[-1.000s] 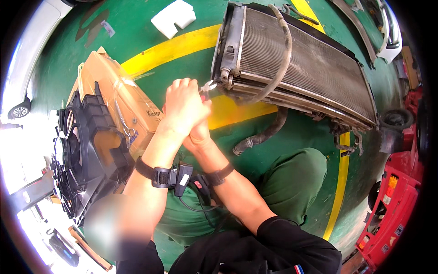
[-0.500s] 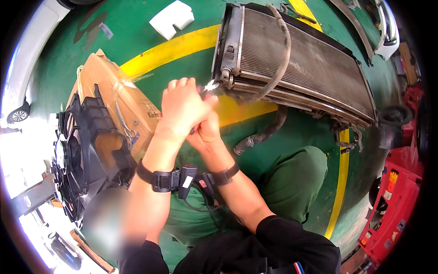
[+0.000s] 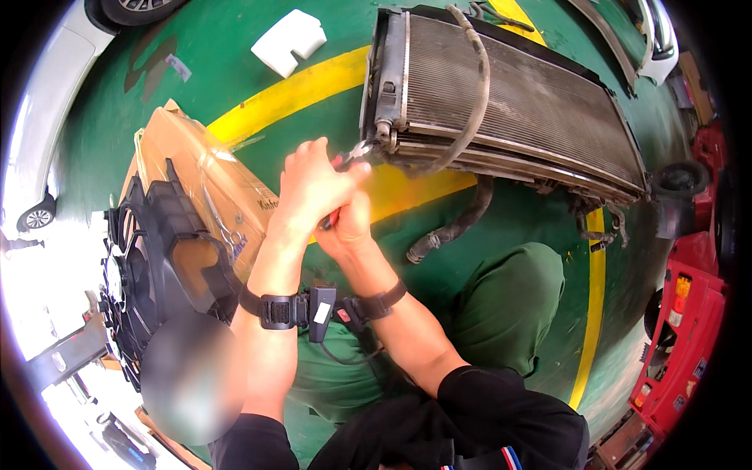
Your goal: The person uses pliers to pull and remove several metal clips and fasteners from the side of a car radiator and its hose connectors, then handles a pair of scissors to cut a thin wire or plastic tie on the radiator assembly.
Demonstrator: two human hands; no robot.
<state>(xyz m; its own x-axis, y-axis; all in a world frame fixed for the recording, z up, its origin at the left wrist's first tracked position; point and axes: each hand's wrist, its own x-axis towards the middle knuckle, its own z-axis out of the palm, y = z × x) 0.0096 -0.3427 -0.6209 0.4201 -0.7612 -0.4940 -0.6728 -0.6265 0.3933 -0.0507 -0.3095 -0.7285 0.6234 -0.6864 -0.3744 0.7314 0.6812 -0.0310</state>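
Observation:
My left hand [image 3: 307, 186] is closed round a pair of pliers [image 3: 361, 149] with red and black handles. Just below it, my right hand [image 3: 349, 225] also grips the handles, its thumb pointing up. The pliers' metal jaws reach the fitting at the near left corner of a dusty car radiator [image 3: 517, 102]; whether they bite on it, I cannot tell. A grey rubber hose [image 3: 479, 86] arches over the radiator's face. From its near edge hangs a thicker hose [image 3: 458, 233], its loose end on the floor.
Left of my arms lie a black fan shroud [image 3: 184, 223] and a cardboard box [image 3: 176, 137], with scissors [image 3: 227, 227] on the box. White foam [image 3: 290, 41] rests beyond. A red car part [image 3: 680, 333] stands at right, a white car [image 3: 47, 102] at left. Yellow lines [image 3: 290, 90] cross the green floor.
The view has shifted slightly. Both hands stay on the pliers at the radiator's corner, turned a little, so more of the red handles shows.

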